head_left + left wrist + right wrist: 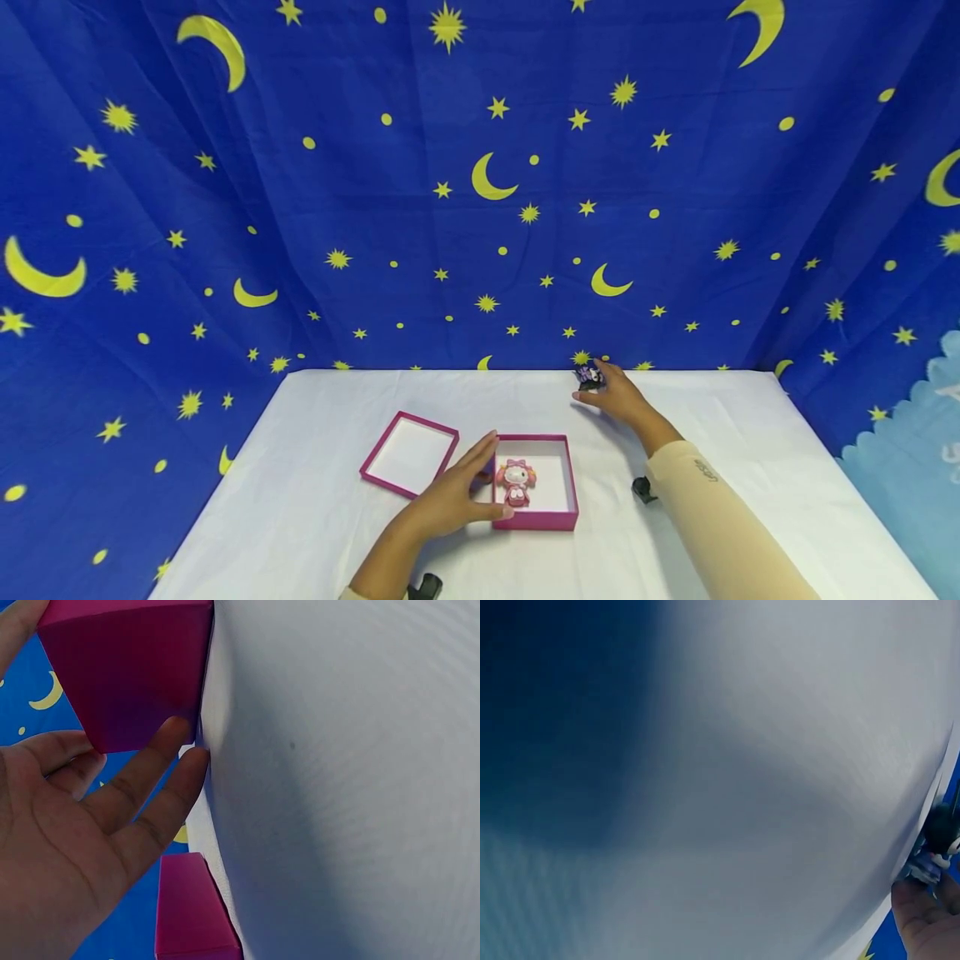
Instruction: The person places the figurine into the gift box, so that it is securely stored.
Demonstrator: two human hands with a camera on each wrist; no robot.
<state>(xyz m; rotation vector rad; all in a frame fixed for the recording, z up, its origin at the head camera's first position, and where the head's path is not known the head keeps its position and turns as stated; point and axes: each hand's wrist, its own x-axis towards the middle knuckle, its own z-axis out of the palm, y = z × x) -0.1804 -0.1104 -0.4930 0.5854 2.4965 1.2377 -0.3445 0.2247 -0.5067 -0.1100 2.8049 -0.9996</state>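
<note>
My left hand [447,498] rests against the left side of a magenta box [535,522], thumb at the front corner and fingers spread toward the back corner. From the left wrist, fingertips touch the outer wall of the box [127,675]. Inside the box lies a pink figurine [516,482] with a bow, against its left side. My right hand [621,398], arm stretched out, pinches a small black and purple figurine [590,378] at the table's far edge. In the right wrist view, the fingertips touch that figurine [928,866], which the frame's edge partly cuts off.
The magenta-rimmed lid [410,454] lies with its white inside up, left of the box. A white cloth covers the table [337,400]. Blue star-patterned curtain [420,208] hangs behind the table and along both sides.
</note>
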